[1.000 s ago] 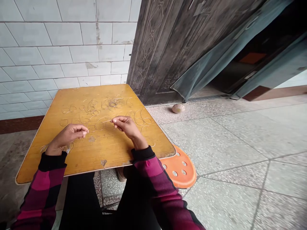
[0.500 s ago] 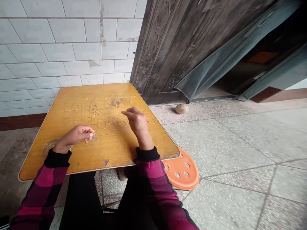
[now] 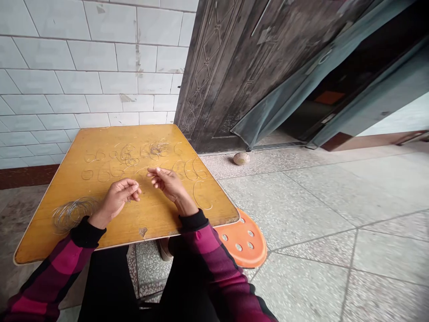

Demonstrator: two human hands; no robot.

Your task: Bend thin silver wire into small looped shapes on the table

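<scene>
Apparently kept within easy reach, a wire coil [image 3: 72,215] lies beside the left hand [image 3: 117,200], pinched shut on something too fine to tell; the open right hand [image 3: 170,184] hovers over wire loops [image 3: 189,171] set in rows on a wooden tabletop [image 3: 33,241].

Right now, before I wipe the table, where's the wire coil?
In the head view, the wire coil lies on the left of the yellow tabletop, just beside the left hand.
</scene>
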